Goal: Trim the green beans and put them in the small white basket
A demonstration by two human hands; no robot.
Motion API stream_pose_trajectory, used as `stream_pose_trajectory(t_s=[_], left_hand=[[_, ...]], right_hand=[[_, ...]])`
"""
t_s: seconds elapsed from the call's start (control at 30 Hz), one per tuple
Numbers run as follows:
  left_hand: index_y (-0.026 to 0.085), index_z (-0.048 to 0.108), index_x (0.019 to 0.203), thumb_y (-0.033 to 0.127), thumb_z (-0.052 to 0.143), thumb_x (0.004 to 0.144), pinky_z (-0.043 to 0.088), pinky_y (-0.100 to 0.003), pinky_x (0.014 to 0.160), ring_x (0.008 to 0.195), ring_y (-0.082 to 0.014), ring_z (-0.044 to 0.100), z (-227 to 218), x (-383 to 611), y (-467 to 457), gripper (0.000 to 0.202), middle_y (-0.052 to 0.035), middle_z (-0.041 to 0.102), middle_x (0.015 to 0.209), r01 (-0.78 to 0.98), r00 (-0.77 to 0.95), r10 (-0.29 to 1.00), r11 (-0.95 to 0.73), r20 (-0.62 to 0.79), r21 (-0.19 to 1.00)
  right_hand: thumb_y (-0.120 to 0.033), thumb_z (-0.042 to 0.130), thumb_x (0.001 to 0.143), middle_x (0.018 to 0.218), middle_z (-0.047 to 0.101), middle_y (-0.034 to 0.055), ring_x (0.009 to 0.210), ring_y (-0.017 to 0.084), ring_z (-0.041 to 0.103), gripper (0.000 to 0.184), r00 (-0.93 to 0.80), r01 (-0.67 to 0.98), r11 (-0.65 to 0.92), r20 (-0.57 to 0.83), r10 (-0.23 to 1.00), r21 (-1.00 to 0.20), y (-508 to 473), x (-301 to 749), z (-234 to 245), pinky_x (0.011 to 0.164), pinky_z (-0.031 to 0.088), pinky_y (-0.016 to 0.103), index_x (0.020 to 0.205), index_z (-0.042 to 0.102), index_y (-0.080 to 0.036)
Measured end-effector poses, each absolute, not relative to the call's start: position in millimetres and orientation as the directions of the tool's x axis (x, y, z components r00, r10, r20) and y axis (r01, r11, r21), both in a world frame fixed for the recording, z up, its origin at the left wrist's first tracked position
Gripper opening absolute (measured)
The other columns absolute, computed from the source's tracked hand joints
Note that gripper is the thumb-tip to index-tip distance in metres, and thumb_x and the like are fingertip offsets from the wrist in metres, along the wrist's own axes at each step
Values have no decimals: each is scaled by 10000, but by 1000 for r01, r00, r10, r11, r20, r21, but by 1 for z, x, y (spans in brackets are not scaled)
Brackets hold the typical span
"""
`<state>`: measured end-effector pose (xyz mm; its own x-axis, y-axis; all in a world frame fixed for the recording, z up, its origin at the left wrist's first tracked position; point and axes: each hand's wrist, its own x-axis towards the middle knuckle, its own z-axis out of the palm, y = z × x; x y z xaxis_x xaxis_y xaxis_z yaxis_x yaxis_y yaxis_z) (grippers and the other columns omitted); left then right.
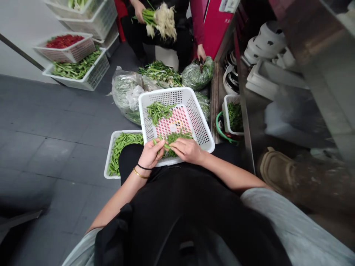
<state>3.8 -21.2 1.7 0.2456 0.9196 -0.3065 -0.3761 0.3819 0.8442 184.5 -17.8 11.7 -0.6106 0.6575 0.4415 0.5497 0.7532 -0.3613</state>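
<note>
A white perforated basket [203, 127] rests on my lap. In its far left part lies a pile of green pea pods [158, 111], and fine green trimmings [179, 137] are heaped near its front side. Over the near rim, my left hand [151, 153] is closed around a few pods. One pea pod [166, 146] reaches across to my right hand [190, 149], whose fingertips pinch its end. Beside my left knee, a low white basket [106, 168] is full of pods on the floor.
Opposite sits a co-worker, one hand [138, 10] holding rooted green stalks [163, 22], the other on a bagged bundle [198, 74]. Plastic-wrapped greens [126, 88] lie between us. Stacked baskets [91, 79] stand at the left; a metal shelf [246, 133] borders the right.
</note>
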Motion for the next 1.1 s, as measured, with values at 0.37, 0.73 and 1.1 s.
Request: stream_pose_trajectory(t_s=[0.37,0.73,1.1], left_hand=[[81,643,738,358,740,689,130,-170,336,300,-7,272,-2,-14,-31,297,4,526,445,-159,600,727,517,-334,841],[96,622,749,323,722,710,172,-152,332,312,0,297,-2,2,-30,251,-21,614,574,-354,254,915,391,-315,850],[86,647,717,364,716,714,132,-164,355,326,-7,255,3,-10,-34,286,21,468,439,-184,572,755,499,-321,847]], right_hand=[[-169,457,783,544,595,-23,487,86,548,162,-653,249,250,28,757,-935,-10,192,24,520,432,197,750,613,-139],[-202,460,898,753,638,61,699,124,573,209,-588,556,728,428,686,-402,-30,188,18,648,446,228,853,656,-144],[-164,483,769,608,598,-14,539,87,548,108,-530,266,312,132,838,-912,-9,197,21,545,436,202,727,582,-153]])
